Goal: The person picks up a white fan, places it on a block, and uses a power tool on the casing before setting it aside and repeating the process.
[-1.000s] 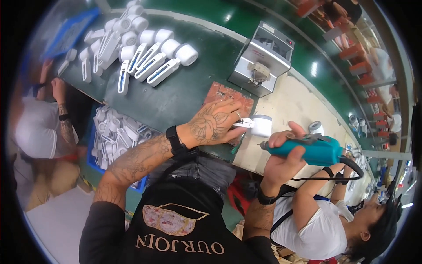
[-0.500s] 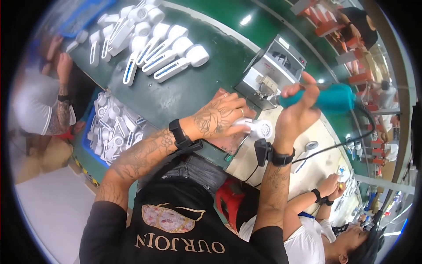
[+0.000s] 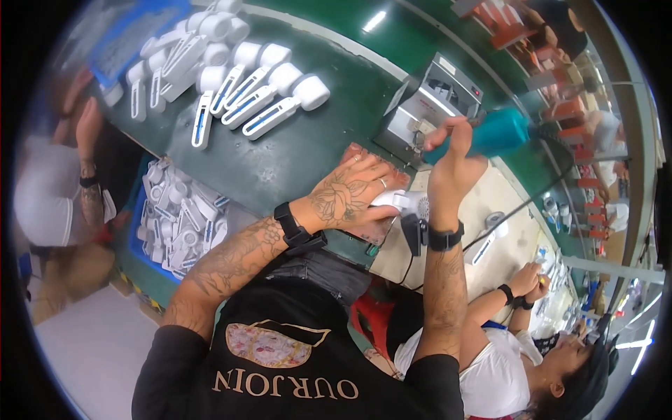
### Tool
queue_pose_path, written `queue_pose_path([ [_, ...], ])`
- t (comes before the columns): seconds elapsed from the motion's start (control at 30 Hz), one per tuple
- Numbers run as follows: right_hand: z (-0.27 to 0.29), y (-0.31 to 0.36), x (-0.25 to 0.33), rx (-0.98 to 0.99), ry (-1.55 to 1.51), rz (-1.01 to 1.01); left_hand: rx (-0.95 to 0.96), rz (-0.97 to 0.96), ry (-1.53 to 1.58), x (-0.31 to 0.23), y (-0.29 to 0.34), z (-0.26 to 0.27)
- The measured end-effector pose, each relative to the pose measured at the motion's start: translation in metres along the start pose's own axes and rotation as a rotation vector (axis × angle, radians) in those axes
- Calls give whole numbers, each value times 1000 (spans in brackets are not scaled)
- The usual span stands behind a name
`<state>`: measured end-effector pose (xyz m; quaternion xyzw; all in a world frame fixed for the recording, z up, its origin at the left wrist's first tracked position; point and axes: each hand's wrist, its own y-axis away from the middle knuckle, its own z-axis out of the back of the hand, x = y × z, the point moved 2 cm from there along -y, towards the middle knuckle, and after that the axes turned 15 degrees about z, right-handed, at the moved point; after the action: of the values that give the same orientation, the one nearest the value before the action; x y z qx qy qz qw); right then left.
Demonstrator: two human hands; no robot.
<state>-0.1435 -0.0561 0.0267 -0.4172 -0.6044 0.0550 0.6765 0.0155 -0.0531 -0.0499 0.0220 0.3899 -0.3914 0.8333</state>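
My left hand (image 3: 353, 190) presses a white plastic handheld unit (image 3: 400, 201) down on a worn reddish board (image 3: 372, 231); its handle lies under my fingers and its round, perforated head sticks out to the right. My right hand (image 3: 456, 168) is wrapped round a teal electric screwdriver (image 3: 500, 133), held roughly level above the table, with a black cord trailing from its back end. The front tip of the screwdriver is blurred and lies close to a grey metal screw feeder (image 3: 434, 105).
Several similar white units (image 3: 273, 115) are laid out at the back left. A blue crate (image 3: 143, 241) full of them stands at the left. On the pale tabletop (image 3: 448, 259) at right lies another unit (image 3: 483, 246). Co-workers sit on both sides.
My right hand and the screwdriver have shifted slightly left, toward the screw feeder's front. My left hand keeps its hold on the white unit. The view has shifted a little.
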Motion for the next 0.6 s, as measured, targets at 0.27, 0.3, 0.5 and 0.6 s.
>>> queue_pose_path([
  [0.27,23,42,30,-67,-39,-29,43,5,-38,-2,-2,-4],
  [0.3,22,41,29,-54,-29,-23,49,17,-30,-1,-2,-3],
  [0.5,25,45,24,-52,-54,-21,22,11,-33,-2,-2,-3],
  [0.6,26,46,23,-57,-58,2,8,6,-22,-3,-2,-2],
])
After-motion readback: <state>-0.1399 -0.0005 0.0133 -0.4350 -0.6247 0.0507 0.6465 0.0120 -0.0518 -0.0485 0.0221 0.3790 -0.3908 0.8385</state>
